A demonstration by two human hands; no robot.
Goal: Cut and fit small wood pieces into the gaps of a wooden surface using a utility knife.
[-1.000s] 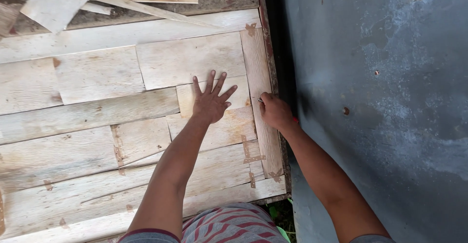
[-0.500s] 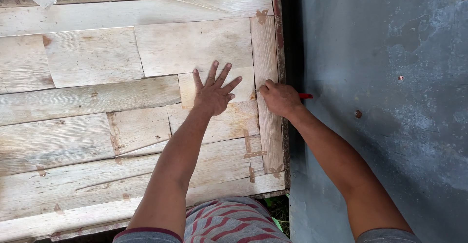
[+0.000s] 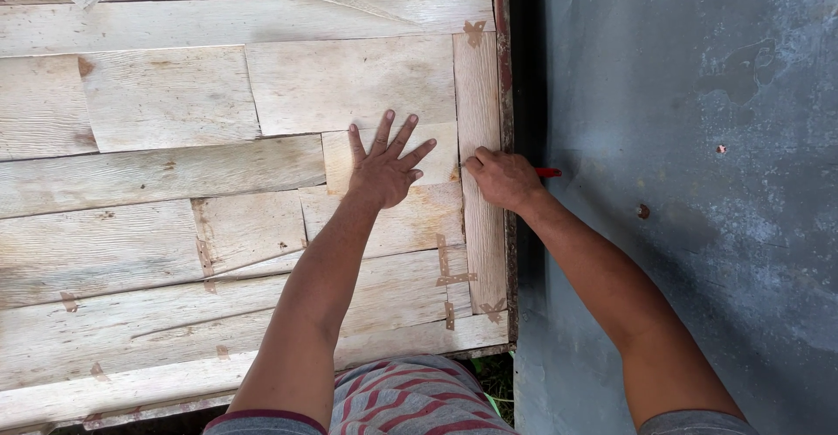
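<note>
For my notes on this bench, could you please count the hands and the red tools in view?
Hands: 2, the left hand flat on the pale veneer sheet, the right hand closed around a tool.
Red tool: 1.
Total: 3.

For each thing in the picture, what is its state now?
left hand: open, fingers spread, flat on the veneer sheets
right hand: closed around a red tool
veneer sheets: lying flat, overlapping, patched with tape
tape strips: stuck across seams
</note>
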